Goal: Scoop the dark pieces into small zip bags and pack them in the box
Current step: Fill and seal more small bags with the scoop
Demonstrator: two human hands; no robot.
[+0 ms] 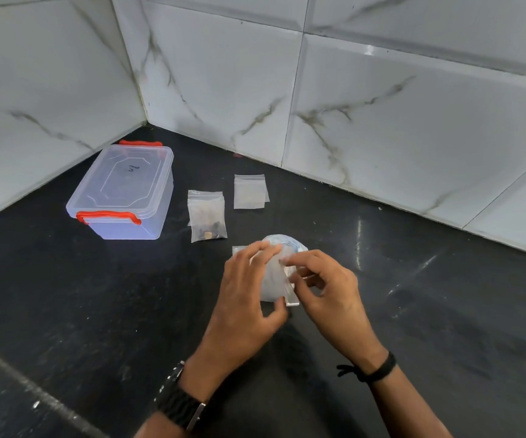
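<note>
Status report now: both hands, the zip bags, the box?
Left hand and right hand both pinch an empty zip bag. Filled bags and spare bags lie on counter. Box lid closed, nothing packed visibly.

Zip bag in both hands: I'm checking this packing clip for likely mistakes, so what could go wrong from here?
1. Both hands, left and right, pinch the clear zip bag at its strip; the thin film might slip before it opens.
2. The box has its lid on with red latches, so packing needs a free hand first.
3. The filled bag lies loose on the dark counter and could be knocked.
</note>
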